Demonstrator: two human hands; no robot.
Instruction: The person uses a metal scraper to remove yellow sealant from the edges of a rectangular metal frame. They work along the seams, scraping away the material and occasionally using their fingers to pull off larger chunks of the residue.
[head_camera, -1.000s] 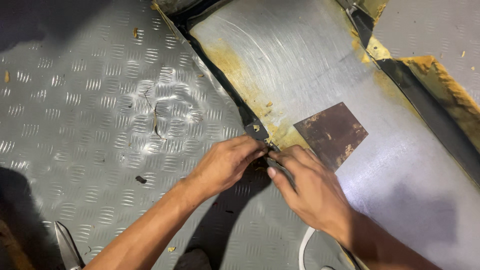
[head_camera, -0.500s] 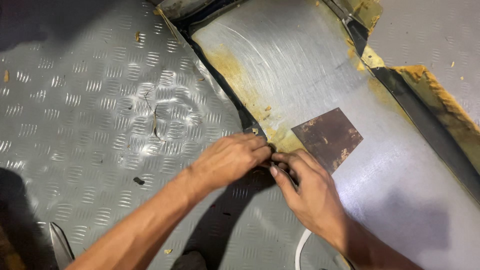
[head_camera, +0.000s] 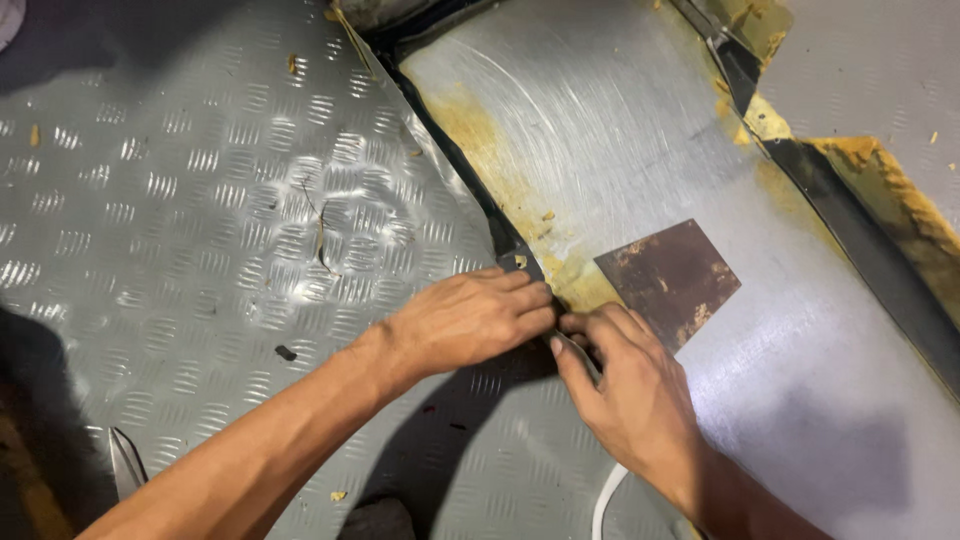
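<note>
While both hands are pinching a dark rubber strip (head_camera: 520, 262), left hand (head_camera: 470, 320) beside right hand (head_camera: 630, 385), it is looking soft, pliable, best gripped at its edge beside the rusty patch (head_camera: 668, 280).

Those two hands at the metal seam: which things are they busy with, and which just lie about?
In use:
left hand
right hand
dark seam strip
smooth metal sheet

Lying about:
rusty brown patch
tread-plate floor
white strip
</note>
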